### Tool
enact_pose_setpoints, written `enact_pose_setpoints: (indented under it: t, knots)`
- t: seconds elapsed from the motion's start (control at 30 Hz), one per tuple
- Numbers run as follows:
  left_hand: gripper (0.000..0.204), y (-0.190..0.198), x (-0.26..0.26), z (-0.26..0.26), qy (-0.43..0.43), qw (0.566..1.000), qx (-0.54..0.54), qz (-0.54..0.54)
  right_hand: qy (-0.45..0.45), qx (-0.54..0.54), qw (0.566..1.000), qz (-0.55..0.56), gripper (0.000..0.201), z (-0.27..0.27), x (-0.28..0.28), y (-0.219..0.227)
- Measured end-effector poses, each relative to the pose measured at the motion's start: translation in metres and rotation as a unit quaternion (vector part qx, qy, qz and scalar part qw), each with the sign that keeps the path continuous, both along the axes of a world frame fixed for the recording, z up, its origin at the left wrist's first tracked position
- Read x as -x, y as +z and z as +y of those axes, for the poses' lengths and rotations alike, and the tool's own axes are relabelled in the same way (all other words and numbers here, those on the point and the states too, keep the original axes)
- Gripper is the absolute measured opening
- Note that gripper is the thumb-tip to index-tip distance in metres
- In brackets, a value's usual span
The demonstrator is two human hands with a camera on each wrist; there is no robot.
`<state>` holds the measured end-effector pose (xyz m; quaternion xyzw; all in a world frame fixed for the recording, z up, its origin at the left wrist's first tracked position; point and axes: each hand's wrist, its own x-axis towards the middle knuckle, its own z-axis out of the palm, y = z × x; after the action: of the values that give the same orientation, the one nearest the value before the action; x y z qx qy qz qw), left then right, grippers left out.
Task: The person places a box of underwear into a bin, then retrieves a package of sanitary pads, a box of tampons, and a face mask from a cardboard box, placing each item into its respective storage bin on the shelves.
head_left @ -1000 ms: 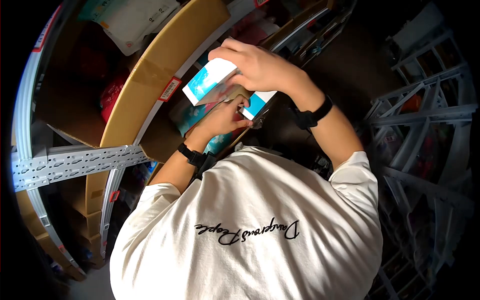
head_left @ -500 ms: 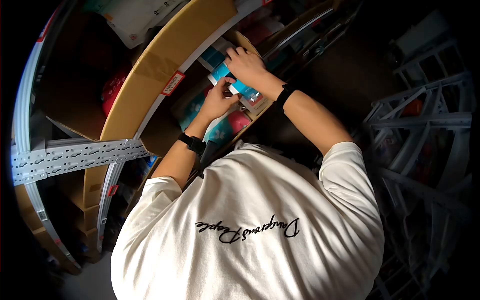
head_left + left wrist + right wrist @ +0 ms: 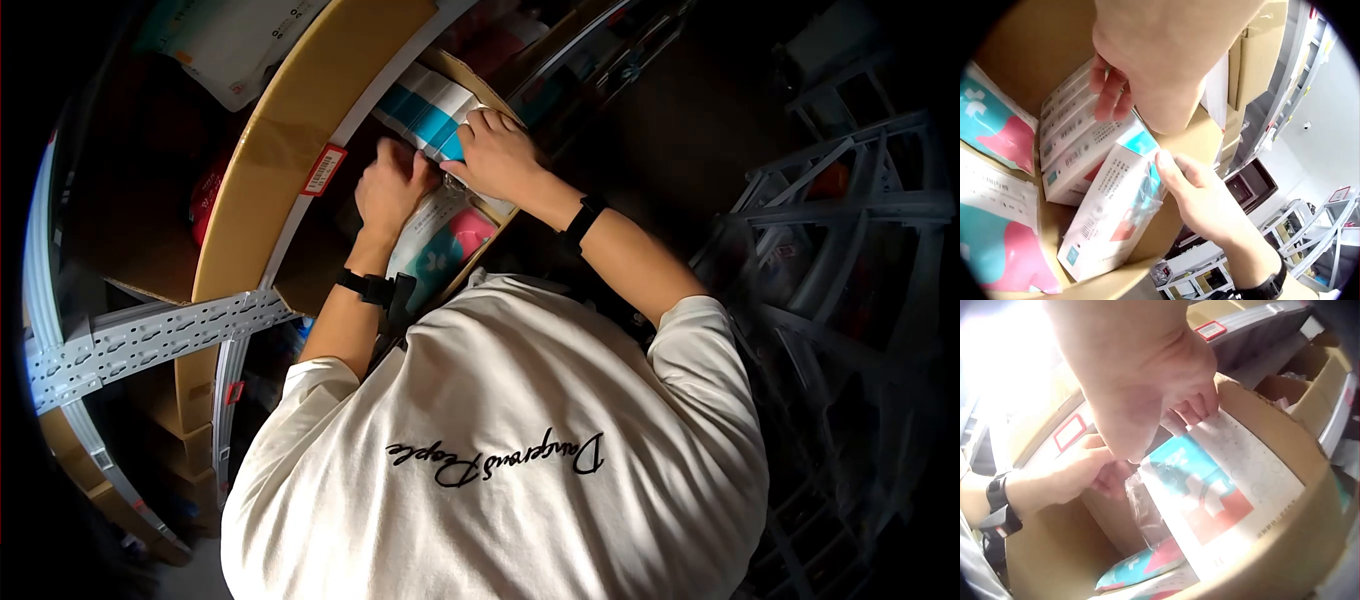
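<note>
A row of white-and-blue boxes [image 3: 428,112] stands in an open carton [image 3: 1007,40] on the shelf. My right hand [image 3: 500,152] grips the top of the nearest box [image 3: 1107,215], which leans a little away from the row. Its thumb lies on the near edge, and its fingers [image 3: 1190,412] reach over the other side. Clear plastic film [image 3: 1146,509] hangs loosely at that box. Beside the row, my left hand [image 3: 393,190] hovers with loosely bent fingers [image 3: 1110,94] and nothing between them. Teal-and-pink packs [image 3: 1007,244] lie in the same carton.
A shelf rail with a red-framed label [image 3: 324,170] runs along the left of the carton. Above it sits another carton [image 3: 265,120] holding a white pack [image 3: 240,50]. A perforated metal beam [image 3: 150,325] crosses at lower left. More metal racks [image 3: 840,220] stand at right.
My right hand has lowered a white-and-blue box from above the carton into it, at the end of the row. My left hand has come off the boxes and shifted left.
</note>
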<state>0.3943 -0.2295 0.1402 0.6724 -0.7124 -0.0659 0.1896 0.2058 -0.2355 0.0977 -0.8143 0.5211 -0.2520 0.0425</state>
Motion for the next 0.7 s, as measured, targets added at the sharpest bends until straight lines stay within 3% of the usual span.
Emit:
enact_pose_setpoints:
  t: [0.07,0.13,0.2,0.23,0.37,0.43,0.53,0.57,0.67,0.7]
  knots:
    - [0.046,-0.006,-0.01,-0.011,-0.025,0.999,0.026,0.007,0.02,0.062,0.997,0.049,0.063,0.003,-0.004,-0.007]
    - [0.056,-0.017,-0.018,-0.028,-0.039,0.999,-0.018,0.011,0.015,0.012,0.996,0.088,0.07,0.004,-0.014,-0.005]
    - [0.058,-0.036,-0.026,-0.049,-0.171,0.982,0.075,-0.021,-0.002,-0.027,0.982,0.187,0.07,0.002,-0.022,0.001]
    - [0.057,-0.038,-0.026,-0.051,-0.178,0.982,0.061,-0.024,0.003,-0.062,0.976,0.209,0.068,-0.001,-0.025,0.006]
    - [0.061,-0.04,-0.026,-0.049,-0.185,0.981,0.05,-0.019,0.028,-0.133,0.967,0.217,0.064,-0.008,-0.027,0.02]
    - [0.055,-0.03,-0.014,-0.035,-0.148,0.989,0.02,0.011,0.019,-0.154,0.97,0.187,0.066,-0.012,-0.028,0.019]
    - [0.056,-0.033,-0.02,-0.032,-0.179,0.981,0.066,0.021,0.004,-0.112,0.982,0.154,0.068,-0.006,-0.023,0.011]
    - [0.054,-0.032,-0.023,-0.033,-0.149,0.982,0.007,0.117,0.002,-0.112,0.982,0.151,0.068,-0.005,-0.02,0.008]
    - [0.052,-0.049,-0.04,-0.043,-0.116,0.982,0.04,0.142,0.002,-0.069,0.991,0.111,0.073,0.004,-0.014,0.003]
    - [0.053,-0.049,-0.04,-0.041,-0.128,0.987,0.072,0.058,-0.009,-0.052,0.995,0.083,0.073,0.007,-0.013,0.003]
